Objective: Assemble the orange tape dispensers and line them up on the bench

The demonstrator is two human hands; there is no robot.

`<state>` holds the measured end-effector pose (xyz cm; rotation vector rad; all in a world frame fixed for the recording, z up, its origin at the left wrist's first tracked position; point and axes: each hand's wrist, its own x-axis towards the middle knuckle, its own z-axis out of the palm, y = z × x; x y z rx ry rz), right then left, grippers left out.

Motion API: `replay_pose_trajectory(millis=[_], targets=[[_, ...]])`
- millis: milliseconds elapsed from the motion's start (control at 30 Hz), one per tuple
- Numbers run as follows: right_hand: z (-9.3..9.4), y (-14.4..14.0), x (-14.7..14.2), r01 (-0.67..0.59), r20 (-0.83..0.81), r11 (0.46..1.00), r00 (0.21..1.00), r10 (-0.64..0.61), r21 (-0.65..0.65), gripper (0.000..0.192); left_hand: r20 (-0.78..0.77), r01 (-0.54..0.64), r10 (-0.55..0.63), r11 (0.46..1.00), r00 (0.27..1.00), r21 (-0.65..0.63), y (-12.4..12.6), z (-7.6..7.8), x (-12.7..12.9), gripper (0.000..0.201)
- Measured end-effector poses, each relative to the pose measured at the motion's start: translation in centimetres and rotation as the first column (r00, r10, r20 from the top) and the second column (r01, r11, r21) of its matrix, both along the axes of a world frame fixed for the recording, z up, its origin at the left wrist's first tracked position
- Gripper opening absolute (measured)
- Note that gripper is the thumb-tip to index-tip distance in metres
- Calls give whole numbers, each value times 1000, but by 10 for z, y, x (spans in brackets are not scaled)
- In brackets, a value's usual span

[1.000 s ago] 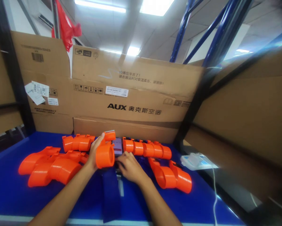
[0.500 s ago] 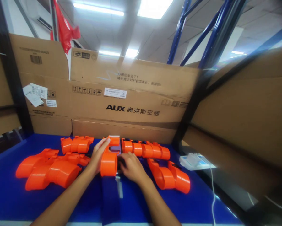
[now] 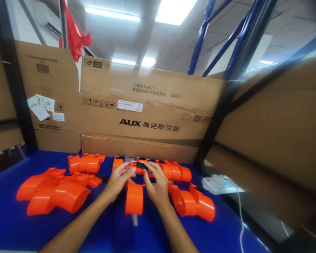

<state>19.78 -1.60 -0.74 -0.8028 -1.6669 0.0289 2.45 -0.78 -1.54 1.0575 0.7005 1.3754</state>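
Orange pipe piece [image 3: 134,197] — both hands [image 3: 137,181] on it — on blue table [image 3: 20,225].

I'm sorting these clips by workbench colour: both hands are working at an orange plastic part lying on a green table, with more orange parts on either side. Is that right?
Not quite: the table is blue, not green, as the head view shows. The rest holds: the left hand and right hand meet over an orange plastic part, with more orange parts to the left and right.
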Motion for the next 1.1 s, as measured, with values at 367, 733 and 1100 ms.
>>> replay_pose_trajectory(millis=[367, 733, 1100], targets=[[0, -2, -1, -32, 8, 999, 999, 32, -16, 30, -68, 72, -68, 995, 995, 66, -4, 0, 4, 60], [5, -4, 0, -137, 23, 987, 990, 139, -83, 26, -78, 111, -105, 990, 991, 81, -7, 0, 6, 61], [1, 6, 31, 530, 497, 672, 825, -269, -517, 19, 49, 7, -6, 999, 999, -36, -3, 7, -3, 51]])
